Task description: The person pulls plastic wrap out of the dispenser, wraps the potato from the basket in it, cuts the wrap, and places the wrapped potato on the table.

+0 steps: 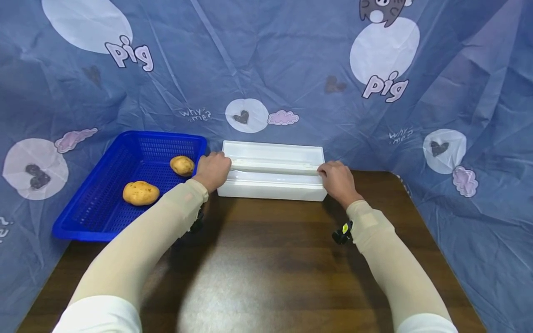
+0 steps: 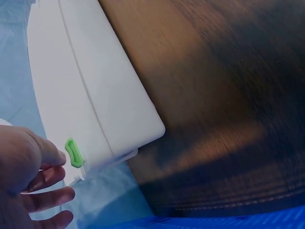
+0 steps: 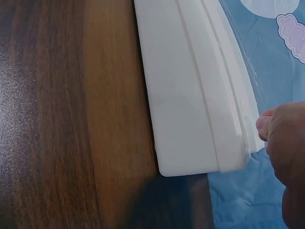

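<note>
A long white cling film dispenser lies at the table's back edge with its lid raised behind it. Clear cling film shows along its far side in the right wrist view. At the dispenser's left end, my left hand pinches the film's edge between thumb and forefinger, the other fingers spread loosely. Its fingertips are right beside a green slider on the dispenser. My right hand pinches the film at the opposite end, fingers curled, in line with the left.
A blue plastic basket stands at the left, holding a larger potato and a smaller potato. The brown wooden table extends in front. A blue printed cloth hangs behind and along the sides.
</note>
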The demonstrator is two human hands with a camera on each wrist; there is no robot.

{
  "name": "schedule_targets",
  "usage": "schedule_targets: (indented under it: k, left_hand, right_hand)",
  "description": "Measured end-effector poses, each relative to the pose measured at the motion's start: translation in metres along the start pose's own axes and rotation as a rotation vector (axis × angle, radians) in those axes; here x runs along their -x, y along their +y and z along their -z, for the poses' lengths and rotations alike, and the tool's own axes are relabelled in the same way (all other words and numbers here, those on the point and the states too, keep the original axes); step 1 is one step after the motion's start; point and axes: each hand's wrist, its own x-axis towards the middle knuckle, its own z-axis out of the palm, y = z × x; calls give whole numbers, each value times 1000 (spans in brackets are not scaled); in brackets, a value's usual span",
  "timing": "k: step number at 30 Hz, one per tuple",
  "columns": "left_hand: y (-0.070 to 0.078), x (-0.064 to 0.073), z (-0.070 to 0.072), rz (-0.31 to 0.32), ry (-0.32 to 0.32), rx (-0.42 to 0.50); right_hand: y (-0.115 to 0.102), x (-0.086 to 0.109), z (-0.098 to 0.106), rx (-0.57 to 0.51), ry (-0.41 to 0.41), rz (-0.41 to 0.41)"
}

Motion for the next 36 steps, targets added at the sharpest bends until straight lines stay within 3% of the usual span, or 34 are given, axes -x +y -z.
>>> schedule_targets:
  k: [16,36]
  left_hand:
    - [-6,-2,1,32,21,59]
    - [-6,-5,3,44,15,58]
  right_hand:
    - [-1,-3,2,-92,-41,-112]
    - [-5,-10,7,-64,-57,-153]
